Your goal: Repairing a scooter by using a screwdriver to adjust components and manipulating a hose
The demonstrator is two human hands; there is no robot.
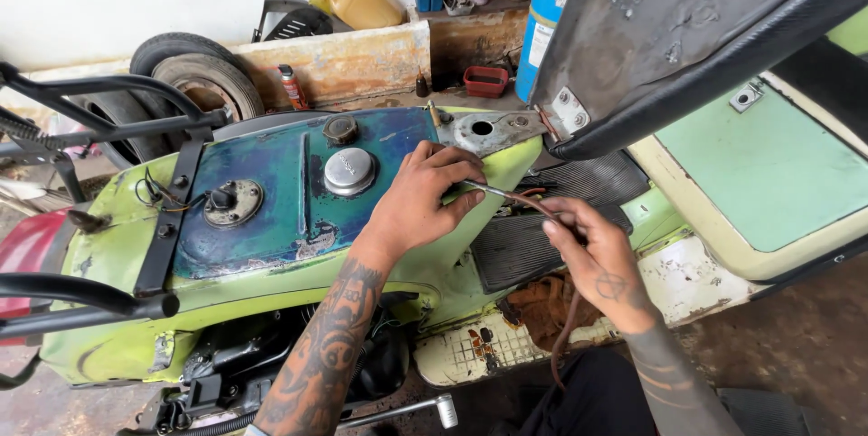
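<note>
Currently a thin brown cable [506, 194] is pinched at its metal end by the left hand [420, 196], fingers closed on it, just right of the blue fuel tank [271, 192] on the green scooter [117, 246]. Nearer and to the right, the same cable is gripped by the right hand [597, 260], closed around it. For a clean feed, the cable is best kept straight between both grips and guided slowly, judged from the slight bend. The cable's lower run is lost below the right wrist. The raised seat [687, 29] is cut off far right. The tip's exact seat cannot be made out.
</note>
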